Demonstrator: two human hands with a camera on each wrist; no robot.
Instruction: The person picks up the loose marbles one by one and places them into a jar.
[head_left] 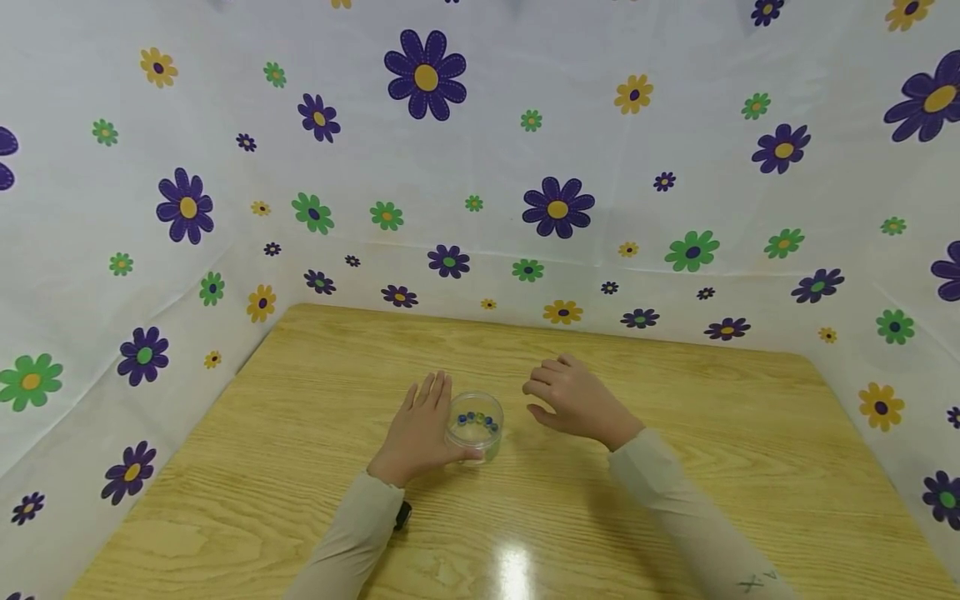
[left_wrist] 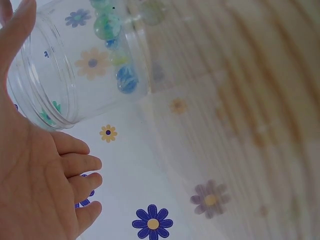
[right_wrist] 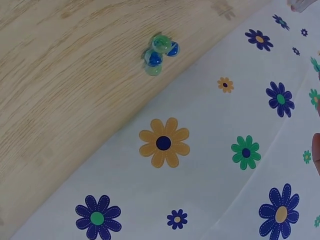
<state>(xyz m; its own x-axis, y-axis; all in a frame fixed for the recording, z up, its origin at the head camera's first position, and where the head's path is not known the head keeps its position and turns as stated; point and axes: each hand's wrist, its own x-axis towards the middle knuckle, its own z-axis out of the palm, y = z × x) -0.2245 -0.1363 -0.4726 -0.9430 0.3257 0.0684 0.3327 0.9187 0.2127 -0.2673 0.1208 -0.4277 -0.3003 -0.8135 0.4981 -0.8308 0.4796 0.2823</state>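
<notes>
Jar (head_left: 493, 442) stands against the left hand (head_left: 417, 433), apart from the right hand (head_left: 576, 402).

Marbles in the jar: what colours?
The marbles are mostly blue and green; best seen in the left wrist view.

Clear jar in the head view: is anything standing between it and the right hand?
Nothing visible does: only bare tabletop shows between the right hand and the clear jar. The left hand is at the jar's opposite side.
</notes>
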